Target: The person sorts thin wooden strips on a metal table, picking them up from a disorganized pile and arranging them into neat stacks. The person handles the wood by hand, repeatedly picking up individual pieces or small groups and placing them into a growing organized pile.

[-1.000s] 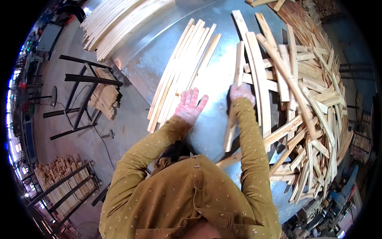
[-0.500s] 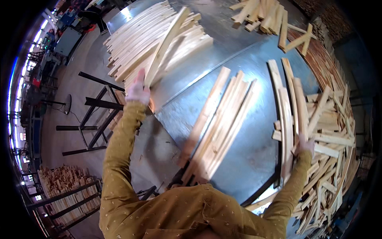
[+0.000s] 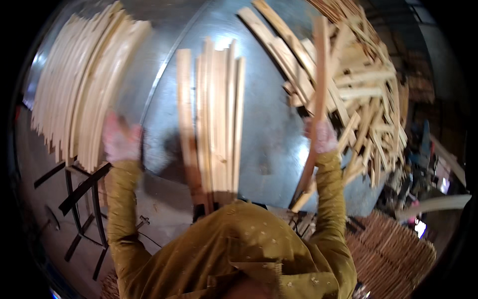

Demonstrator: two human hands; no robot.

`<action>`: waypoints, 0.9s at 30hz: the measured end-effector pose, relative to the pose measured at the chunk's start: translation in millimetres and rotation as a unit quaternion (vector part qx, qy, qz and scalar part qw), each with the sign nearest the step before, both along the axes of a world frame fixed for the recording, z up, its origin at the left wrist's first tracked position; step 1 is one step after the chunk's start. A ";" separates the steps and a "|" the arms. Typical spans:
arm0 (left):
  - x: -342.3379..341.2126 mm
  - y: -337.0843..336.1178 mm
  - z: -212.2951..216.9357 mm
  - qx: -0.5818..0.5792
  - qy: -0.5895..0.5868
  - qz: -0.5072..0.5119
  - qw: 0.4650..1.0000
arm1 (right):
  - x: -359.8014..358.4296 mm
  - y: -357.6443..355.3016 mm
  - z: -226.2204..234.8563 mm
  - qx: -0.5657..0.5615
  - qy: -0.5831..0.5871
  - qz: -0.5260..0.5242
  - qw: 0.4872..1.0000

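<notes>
Our right hand [image 3: 322, 135] grips a long, slightly curved, reddish-brown wooden strip [image 3: 321, 65] partway along its length, beside a jumbled heap of pale wooden strips [image 3: 371, 94]. Our left hand [image 3: 122, 140] is blurred, near the lower end of a tight row of pale, straight wooden strips [image 3: 82, 79]; we cannot tell whether it is open. Between our hands, a smaller group of light wooden strips [image 3: 218, 114] lies on the grey-blue sheet-metal table [image 3: 266, 89].

The head-worn fisheye looks down from close above the torso [image 3: 214, 244], facing across the metal table [image 3: 271, 99].
</notes>
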State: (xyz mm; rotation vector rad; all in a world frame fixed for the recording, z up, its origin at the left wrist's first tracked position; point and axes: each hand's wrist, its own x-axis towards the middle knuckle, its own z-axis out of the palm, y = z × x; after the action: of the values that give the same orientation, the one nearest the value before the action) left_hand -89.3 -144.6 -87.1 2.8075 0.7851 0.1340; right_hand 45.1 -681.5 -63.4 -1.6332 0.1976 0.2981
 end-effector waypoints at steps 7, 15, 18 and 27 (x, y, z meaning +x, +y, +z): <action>-30.8 -180.0 -21.3 -0.143 0.070 0.062 0.985 | -82.5 107.5 -42.7 0.196 0.206 0.032 0.958; -25.2 -144.4 -38.2 -0.241 0.029 0.088 0.966 | -114.5 173.4 -64.4 -0.210 0.055 0.172 0.961; -25.7 -141.1 16.1 -0.240 0.034 0.051 0.969 | -123.4 182.9 -77.4 -0.199 0.062 0.158 0.965; -69.3 -240.7 51.9 -0.522 -0.077 -0.152 0.836 | -71.4 136.8 -42.3 -0.011 0.067 0.150 0.986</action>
State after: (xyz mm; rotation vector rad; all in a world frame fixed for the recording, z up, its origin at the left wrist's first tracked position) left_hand -158.5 -385.3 -35.2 1.7885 0.2152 -0.1020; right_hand -26.3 -544.7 -105.7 -1.6646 0.0549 0.6392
